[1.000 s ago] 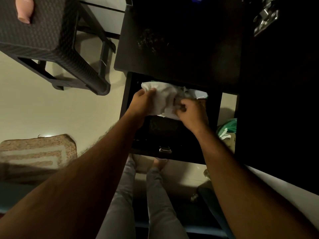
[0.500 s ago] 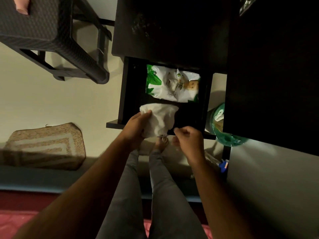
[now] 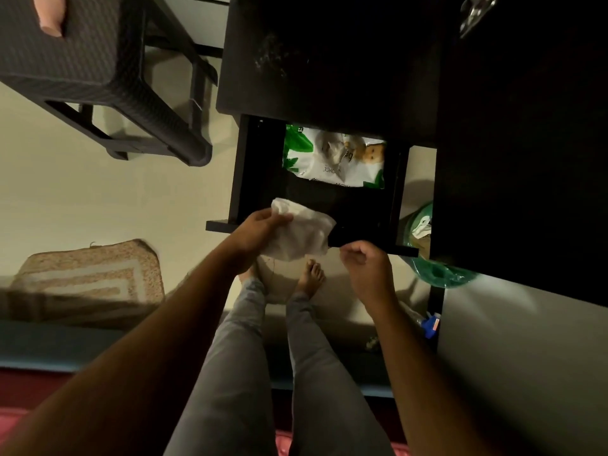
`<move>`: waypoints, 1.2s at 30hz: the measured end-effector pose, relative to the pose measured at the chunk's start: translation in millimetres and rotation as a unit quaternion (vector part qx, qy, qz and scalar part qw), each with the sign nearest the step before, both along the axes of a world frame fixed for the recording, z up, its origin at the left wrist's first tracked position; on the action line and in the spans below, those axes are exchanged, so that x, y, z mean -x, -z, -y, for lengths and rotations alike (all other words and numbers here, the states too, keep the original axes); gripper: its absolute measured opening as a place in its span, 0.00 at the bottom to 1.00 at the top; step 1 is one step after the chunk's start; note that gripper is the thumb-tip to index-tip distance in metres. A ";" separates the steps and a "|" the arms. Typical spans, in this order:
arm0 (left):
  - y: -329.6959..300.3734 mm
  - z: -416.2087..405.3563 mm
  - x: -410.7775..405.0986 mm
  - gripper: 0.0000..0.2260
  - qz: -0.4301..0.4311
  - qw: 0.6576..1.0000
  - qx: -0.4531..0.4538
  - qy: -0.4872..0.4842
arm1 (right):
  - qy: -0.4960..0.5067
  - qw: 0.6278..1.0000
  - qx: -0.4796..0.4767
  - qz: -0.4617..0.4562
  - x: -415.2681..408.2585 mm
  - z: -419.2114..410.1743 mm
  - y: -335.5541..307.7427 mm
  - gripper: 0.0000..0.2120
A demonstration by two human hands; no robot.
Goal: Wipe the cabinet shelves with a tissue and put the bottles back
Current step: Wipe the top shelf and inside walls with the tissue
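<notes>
A white tissue [image 3: 301, 233] hangs over the front edge of the open dark drawer [image 3: 243, 179], and my left hand [image 3: 260, 228] grips its left side. My right hand [image 3: 363, 264] hovers just right of the tissue, fingers curled, holding nothing that I can see. Deeper in the drawer lies a green and white wipes pack [image 3: 332, 156]. The dark cabinet [image 3: 329, 60] rises above the drawer. A pink bottle [image 3: 49, 13] lies on the stool at the top left.
A dark woven stool [image 3: 98, 67] stands at the left on the pale floor. A beige mat [image 3: 88, 274] lies lower left. A green bag [image 3: 431, 258] and a blue-capped bottle [image 3: 429, 325] sit right of the drawer. My legs and bare feet are below.
The tissue was pulled out of the wipes pack toward me. My right hand let go of it and drew back. The pack now lies uncovered in the drawer.
</notes>
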State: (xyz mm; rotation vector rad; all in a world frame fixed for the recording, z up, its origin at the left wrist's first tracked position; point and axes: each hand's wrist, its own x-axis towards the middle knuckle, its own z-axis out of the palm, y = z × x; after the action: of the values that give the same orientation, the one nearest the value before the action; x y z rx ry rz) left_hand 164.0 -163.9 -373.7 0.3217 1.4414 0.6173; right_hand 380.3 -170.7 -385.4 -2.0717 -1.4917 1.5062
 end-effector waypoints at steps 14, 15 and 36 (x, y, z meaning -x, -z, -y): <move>-5.7 -68.8 1.7 0.11 -0.047 0.995 -0.080 -0.042 | 0.015 0.998 -0.046 -0.033 14.8 -96.8 13.0 0.05; -5.6 -71.4 3.1 0.12 -0.050 0.995 -0.082 -0.041 | 0.012 0.998 -0.049 -0.033 16.2 -102.5 12.6 0.06; -42.9 -102.8 13.2 0.19 -0.073 0.987 -0.143 -0.030 | -0.030 0.996 -0.032 -0.078 32.7 -153.3 -30.4 0.27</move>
State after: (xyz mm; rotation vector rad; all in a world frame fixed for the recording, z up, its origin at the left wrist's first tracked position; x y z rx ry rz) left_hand 150.8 -61.0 -330.8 0.5601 1.5076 0.8673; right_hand 347.6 -17.4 -355.0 -1.8425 -1.5340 1.5789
